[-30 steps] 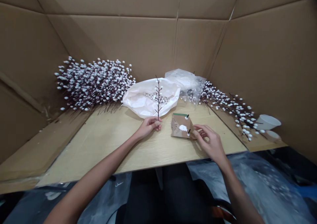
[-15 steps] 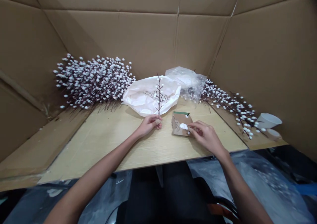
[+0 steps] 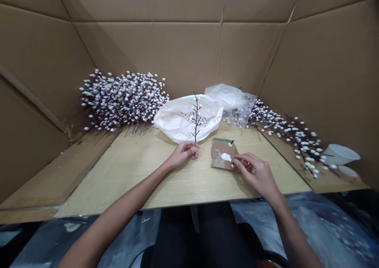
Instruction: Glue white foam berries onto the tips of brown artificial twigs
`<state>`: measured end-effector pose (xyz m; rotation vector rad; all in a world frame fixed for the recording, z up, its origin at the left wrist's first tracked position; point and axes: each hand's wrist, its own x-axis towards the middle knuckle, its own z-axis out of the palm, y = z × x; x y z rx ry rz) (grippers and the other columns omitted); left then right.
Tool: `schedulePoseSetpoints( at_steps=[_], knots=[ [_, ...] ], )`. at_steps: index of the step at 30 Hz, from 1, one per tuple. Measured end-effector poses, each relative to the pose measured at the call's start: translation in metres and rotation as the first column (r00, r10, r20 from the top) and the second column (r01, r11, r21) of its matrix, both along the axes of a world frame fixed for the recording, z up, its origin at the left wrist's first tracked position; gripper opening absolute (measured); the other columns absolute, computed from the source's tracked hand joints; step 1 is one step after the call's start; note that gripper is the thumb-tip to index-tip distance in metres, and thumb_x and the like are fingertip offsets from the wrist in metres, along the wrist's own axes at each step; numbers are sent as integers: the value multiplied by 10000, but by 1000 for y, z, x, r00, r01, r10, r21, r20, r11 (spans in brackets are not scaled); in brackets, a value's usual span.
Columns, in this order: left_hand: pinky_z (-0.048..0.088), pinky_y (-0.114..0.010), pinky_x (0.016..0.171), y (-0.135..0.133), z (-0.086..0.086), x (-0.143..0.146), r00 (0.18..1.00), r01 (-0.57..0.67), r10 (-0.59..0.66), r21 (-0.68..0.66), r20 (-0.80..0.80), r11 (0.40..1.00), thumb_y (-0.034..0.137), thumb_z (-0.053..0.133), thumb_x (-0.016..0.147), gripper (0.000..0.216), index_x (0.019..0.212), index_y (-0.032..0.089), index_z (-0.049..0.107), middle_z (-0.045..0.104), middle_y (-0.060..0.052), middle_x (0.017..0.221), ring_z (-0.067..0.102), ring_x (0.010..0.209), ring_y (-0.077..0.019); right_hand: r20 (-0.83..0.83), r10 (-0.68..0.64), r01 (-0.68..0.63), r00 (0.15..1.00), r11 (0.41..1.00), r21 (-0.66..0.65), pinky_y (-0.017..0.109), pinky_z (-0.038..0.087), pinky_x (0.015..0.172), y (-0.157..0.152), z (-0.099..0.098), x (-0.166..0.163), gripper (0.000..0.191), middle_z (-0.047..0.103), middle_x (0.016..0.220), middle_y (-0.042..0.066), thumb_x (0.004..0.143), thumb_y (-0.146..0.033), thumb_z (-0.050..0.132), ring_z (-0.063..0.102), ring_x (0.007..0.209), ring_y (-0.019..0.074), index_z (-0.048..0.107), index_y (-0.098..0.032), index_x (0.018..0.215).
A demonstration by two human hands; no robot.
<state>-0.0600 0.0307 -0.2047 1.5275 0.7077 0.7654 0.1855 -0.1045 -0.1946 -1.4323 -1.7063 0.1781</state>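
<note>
My left hand [image 3: 184,154] is closed around the lower end of a thin brown artificial twig [image 3: 196,119], which stands upright with short side stems and a few white berries near its top. To the right lies a piece of brown cardboard [image 3: 219,147] carrying a blob of white paste [image 3: 226,157]. At its right edge my right hand [image 3: 254,169] has thumb and forefinger pinched together, close beside the paste. What those fingertips hold, if anything, is too small to make out. Behind the twig sits an open white bag [image 3: 168,119] with loose white berries [image 3: 189,117] inside.
A thick pile of white-berried stems [image 3: 124,100] lies at the back left. More berried stems [image 3: 284,129] stretch along the right, beside a clear plastic bag [image 3: 225,94] and a white cup [image 3: 342,154]. Cardboard walls [image 3: 183,54] enclose the wooden table [image 3: 124,173].
The view has turned a little, so everything sits further right and slightly lower. Both hands keep nearly the same places: the left on the twig, the right beside the paste.
</note>
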Motion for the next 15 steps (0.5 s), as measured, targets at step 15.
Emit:
schedulePoseSetpoints(
  at_steps=[15],
  knots=[
    [450, -239, 601, -2, 0, -2, 1000, -16, 16, -17, 0, 1000, 441, 696, 732, 376, 872, 106, 596, 642, -35, 664, 596, 592, -115, -3, -8, 8, 1000, 997, 73, 227, 440, 573, -1, -6, -4, 138, 665, 815, 33, 880, -205, 550, 548, 580, 105, 673, -161, 926]
  ],
)
